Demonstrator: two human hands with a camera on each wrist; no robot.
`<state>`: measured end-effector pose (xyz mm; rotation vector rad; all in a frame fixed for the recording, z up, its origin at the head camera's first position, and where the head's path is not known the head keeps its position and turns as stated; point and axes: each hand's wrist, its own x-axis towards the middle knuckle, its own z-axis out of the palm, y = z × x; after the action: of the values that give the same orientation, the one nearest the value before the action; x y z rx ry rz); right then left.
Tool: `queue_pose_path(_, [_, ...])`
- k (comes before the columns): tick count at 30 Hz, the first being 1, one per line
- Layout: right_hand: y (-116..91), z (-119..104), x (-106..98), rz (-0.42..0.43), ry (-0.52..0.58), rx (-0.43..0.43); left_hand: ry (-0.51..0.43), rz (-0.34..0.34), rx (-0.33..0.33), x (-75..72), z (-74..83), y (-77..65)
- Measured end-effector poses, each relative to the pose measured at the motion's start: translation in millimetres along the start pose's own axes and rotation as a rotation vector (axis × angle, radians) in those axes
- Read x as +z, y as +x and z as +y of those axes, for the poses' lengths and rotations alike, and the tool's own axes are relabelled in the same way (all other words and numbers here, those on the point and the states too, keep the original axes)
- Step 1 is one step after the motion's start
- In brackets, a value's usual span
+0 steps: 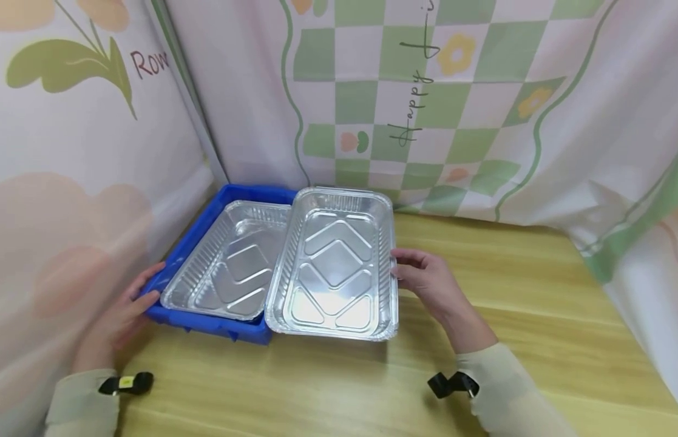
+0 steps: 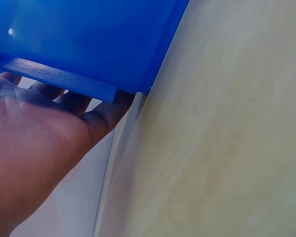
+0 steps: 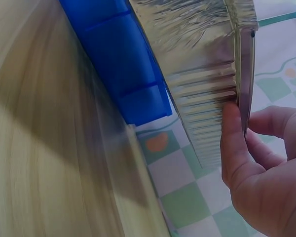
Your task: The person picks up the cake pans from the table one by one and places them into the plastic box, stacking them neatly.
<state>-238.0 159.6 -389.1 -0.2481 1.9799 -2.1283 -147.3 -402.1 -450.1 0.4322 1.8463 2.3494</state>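
My right hand (image 1: pixel 434 282) pinches the right rim of a rectangular foil tray (image 1: pixel 335 264), its thumb and fingers on either side of the edge. That foil tray is raised and slightly tilted, with its left side overlapping the blue plastic bin (image 1: pixel 207 323). Inside the bin lies a second foil tray (image 1: pixel 229 267), partly covered by the first. At the bin's left near corner my left hand (image 1: pixel 122 312) grips the rim. In the left wrist view, its fingers reach behind the blue lip. The right wrist view shows the ridged foil side between thumb and fingers.
The wooden table (image 1: pixel 339 388) extends in front and to the right. A patterned cloth (image 1: pixel 426 115) hangs close behind the bin and trays, and a printed cloth wall (image 1: pixel 87 212) stands along the left side, right beside my left hand.
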Motion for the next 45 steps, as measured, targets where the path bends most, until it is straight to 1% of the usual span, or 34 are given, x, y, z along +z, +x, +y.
queue_pose_path(8, [3.4, -0.8, 6.7, 0.010, 0.023, 0.019, 0.015, 0.010, -0.006, 0.7, 0.7, 0.2])
queue_pose_path(13, [6.1, -2.8, 8.6, 0.008, 0.062, 0.007, 0.023, 0.005, 0.007, 0.2, -0.6, -0.4])
queue_pose_path(18, [8.9, -3.2, 10.6, 0.003, 0.091, -0.014, 0.034, 0.011, -0.003, -0.4, -0.5, 0.1])
queue_pose_path(26, [16.0, -3.1, 25.3, 0.008, 0.092, -0.016, 0.049, 0.022, -0.014, 0.3, 0.7, 0.8])
queue_pose_path(33, [20.8, -4.2, 38.1, 0.002, 0.126, -0.010, 0.057, 0.031, -0.029, 1.2, 2.4, 0.9])
queue_pose_path(37, [22.4, -1.5, 42.9, -0.002, 0.166, -0.015, 0.063, 0.024, -0.040, 1.8, 2.0, 2.5])
queue_pose_path(40, [24.9, 1.6, 49.2, -0.008, 0.202, -0.018, 0.054, 0.017, -0.019, 2.2, 0.5, 2.6])
queue_pose_path(45, [30.7, 3.9, 63.1, -0.021, 0.225, -0.027, 0.030, 0.005, 0.022, 2.4, -0.1, 1.2])
